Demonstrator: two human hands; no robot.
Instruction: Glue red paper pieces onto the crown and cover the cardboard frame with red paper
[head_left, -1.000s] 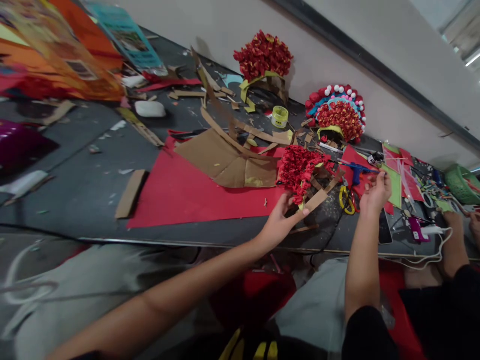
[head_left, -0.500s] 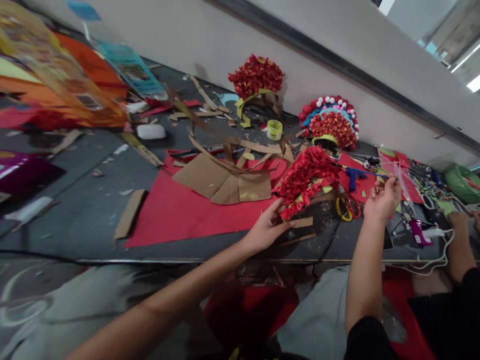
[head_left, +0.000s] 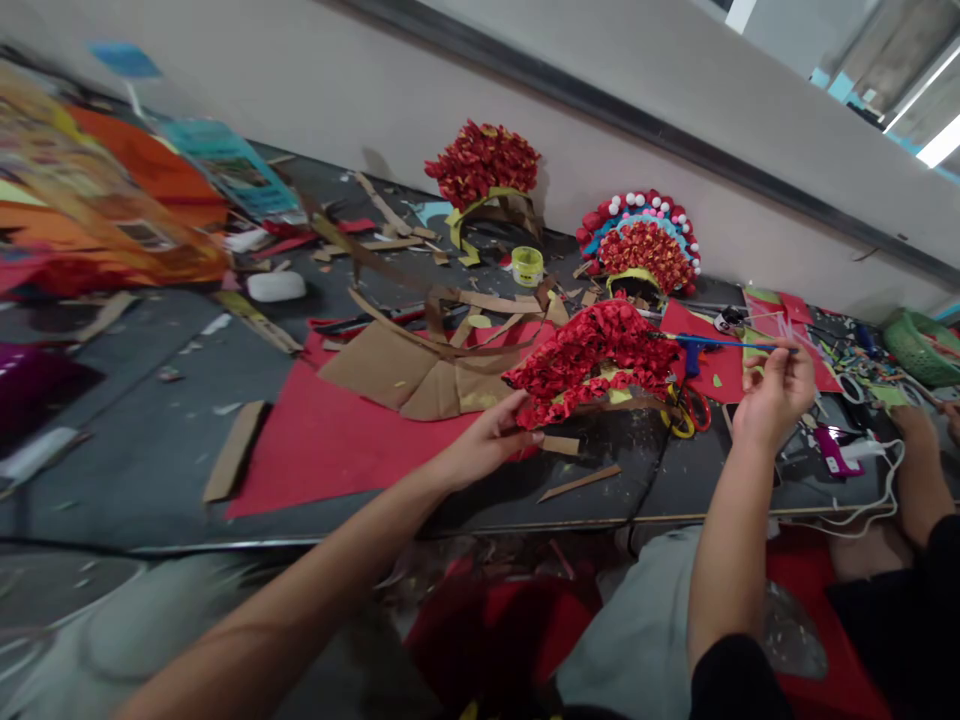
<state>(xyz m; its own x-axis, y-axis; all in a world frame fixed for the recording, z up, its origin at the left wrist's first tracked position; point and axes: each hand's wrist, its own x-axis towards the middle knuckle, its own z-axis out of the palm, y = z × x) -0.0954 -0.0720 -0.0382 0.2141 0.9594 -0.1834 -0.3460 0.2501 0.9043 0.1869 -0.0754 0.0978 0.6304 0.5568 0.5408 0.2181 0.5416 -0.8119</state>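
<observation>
A red ruffled headpiece [head_left: 592, 350] is held up over the table, its left end between the thumb and fingers of my left hand [head_left: 487, 440]. Bits of yellow show along its lower edge. My right hand [head_left: 776, 395] pinches the far end of a thin blue paintbrush [head_left: 727, 343], whose dark tip meets the right side of the red ruffles. Under and left of the headpiece lie a folded brown cardboard piece [head_left: 427, 375] and a large red sheet [head_left: 322, 440]. Scissors with yellow and red handles [head_left: 679, 412] rest just below its right end.
Against the wall stand a finished-looking red headpiece [head_left: 484, 165] and another with white beads [head_left: 641, 245]. A yellow tape roll [head_left: 527, 265], bottles [head_left: 225, 170], cardboard scraps and a green basket [head_left: 919, 345] lie about. Another person's hand [head_left: 911, 425] is at the right.
My left hand has shifted left with the headpiece, uncovering more of a cardboard strip below. The brush tip stays at the headpiece's right side. The whole view has swung slightly to the right.
</observation>
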